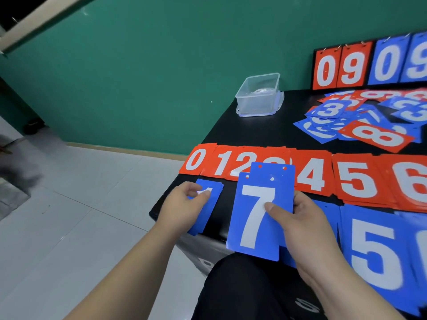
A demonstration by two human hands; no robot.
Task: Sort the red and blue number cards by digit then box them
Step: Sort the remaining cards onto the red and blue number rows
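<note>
Both hands are grasping blue cards at the near edge: the left hand [187,202] curls its fingers and thumb over the top of a blue card [208,213] lying at the near left corner of the tabletop [254,132], its digit mostly hidden, while the right hand [307,218] holds a blue 7 card [256,218] upright-facing, thumb pressed on the white digit and fingers behind, with a second blue card [272,172] fanned out behind it. That black tabletop runs from the person's lap to a green wall [138,77]. Across its middle lies a row of red cards [309,174] showing 0, 1, 2, a partly covered digit, 4, 5 and 6, edges overlapping. Nearer, on the right, a blue 5 pile [374,248] lies just below the red 5, with more blue cards beside it cut off by the frame. Farther back on the right sits a loose heap of mixed red and blue cards [360,118], a red 8 on top at its near side. Behind it a scoreboard [346,65] stands against the wall, reading red 0 9, blue 0 9. A clear plastic box [258,95] stands at the far left corner, well apart from the cards.
</note>
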